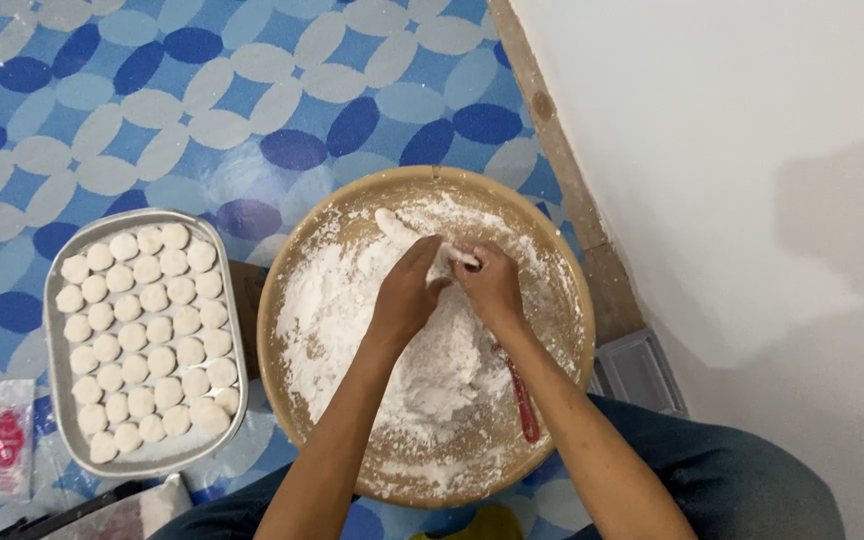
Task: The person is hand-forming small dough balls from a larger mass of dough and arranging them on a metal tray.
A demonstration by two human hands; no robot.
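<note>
A round tan wooden tray point(277, 300) lies on the floor, heaped with white flour point(432, 380). Over its middle, my left hand point(407, 290) and my right hand point(492, 285) meet and pinch a roll of white dough point(397, 228) that stretches up and left from my fingers. Both hands are dusted with flour. A red-handled tool point(524, 405) lies in the flour under my right forearm.
A metal rectangular tray point(57, 370) left of the wooden one holds several rows of round white dough pieces point(142, 335). A small clear packet with red print point(0, 440) lies at the far left. The floor mat is blue-patterned; a white wall point(752, 150) runs along the right.
</note>
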